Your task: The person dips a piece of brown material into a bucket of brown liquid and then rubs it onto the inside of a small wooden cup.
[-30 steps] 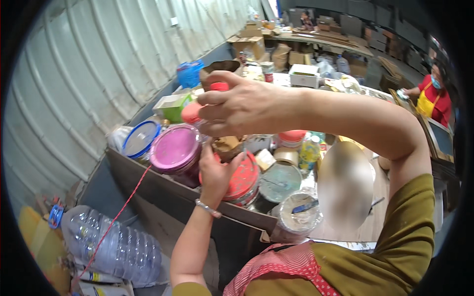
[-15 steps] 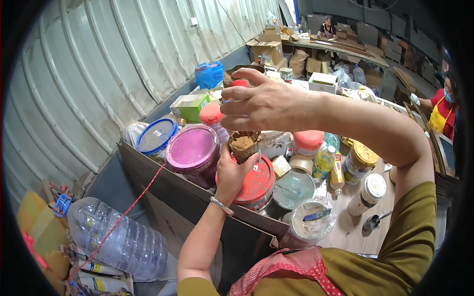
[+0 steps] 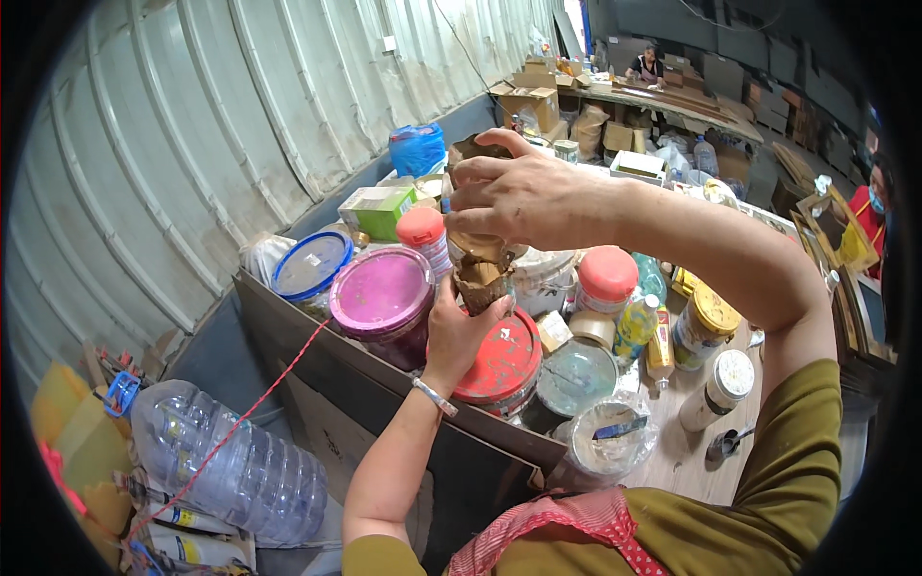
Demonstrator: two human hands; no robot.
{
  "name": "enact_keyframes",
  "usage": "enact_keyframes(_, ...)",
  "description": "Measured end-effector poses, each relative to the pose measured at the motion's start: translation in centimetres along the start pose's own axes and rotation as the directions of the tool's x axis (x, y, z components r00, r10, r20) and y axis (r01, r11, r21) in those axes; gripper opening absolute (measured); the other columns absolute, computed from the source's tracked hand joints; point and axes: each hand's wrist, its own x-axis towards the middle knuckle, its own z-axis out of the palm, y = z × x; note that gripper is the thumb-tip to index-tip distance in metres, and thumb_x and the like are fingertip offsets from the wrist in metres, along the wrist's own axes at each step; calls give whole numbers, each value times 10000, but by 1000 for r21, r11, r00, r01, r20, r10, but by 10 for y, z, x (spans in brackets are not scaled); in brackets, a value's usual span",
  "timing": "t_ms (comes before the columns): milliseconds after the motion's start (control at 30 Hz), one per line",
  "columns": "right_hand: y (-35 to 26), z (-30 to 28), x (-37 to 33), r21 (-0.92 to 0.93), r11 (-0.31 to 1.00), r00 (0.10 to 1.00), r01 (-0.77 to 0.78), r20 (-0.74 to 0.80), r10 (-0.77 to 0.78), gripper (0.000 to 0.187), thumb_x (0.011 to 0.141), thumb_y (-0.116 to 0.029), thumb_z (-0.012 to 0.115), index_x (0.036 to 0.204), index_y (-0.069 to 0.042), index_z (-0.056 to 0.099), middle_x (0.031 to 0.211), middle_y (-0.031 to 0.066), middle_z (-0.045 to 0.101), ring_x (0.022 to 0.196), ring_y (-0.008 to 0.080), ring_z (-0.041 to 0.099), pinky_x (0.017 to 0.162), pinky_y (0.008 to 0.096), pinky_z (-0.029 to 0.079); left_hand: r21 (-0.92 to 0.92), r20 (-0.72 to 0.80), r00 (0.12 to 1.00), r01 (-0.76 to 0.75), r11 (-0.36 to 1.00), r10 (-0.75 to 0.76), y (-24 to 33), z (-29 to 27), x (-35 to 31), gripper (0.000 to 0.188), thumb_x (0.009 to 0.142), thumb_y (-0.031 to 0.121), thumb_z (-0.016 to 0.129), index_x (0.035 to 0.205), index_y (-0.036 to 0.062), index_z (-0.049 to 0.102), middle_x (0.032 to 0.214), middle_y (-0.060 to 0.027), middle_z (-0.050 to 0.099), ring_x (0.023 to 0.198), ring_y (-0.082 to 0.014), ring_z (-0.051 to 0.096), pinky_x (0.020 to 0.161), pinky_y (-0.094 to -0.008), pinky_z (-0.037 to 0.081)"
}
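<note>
The brown container (image 3: 468, 151) seems to have tipped: a brown surface (image 3: 478, 246) now shows beneath the right hand (image 3: 514, 199). Left to right: the left hand's (image 3: 458, 338) fingers clamp around a crusted cup (image 3: 484, 299) above the red-lidded tub (image 3: 498, 357); it looks light, its ragged rim brittle, the lower wall likely safest to grip. The right hand's fingers curl around the container, possibly slippery where wet.

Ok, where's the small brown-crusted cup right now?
In the head view, the brown-crusted cup is near the middle, held in the left hand, just below the right hand and right of the magenta-lidded bucket.
</note>
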Motion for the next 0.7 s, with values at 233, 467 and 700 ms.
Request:
enact_keyframes(233,6,6,-2,36,996,995,-82,50,80,372,746,-166,676,1113,-167,613,1099,-7,639,1197,203,464,1082,497,220,-7,6,999,-45,999,45,-2,-4,8,639,717,262,786,1205,-12,476,1069,-162,631,1003,-267,627,864,-367,485)
enact_keyframes(467,2,0,1,-53,996,993,-73,86,77,538,735,-142,689,1250,-204,549,1252,-13,567,1275,198,400,1112,517,192,54,-17,1000,-17,998,18,1,0,9,614,712,248,783,1185,-10,487,1060,-173,627,989,-301,625,854,-392,488)
enact_keyframes(700,-3,-7,5,-103,995,998,-2,-65,-5,346,805,-186,598,1151,-197,609,1140,-19,587,1219,178,438,1109,495,226,66,-43,998,-39,997,42,-4,4,7,612,689,197,803,1177,-5,493,1049,-175,630,974,-306,624,856,-388,485)
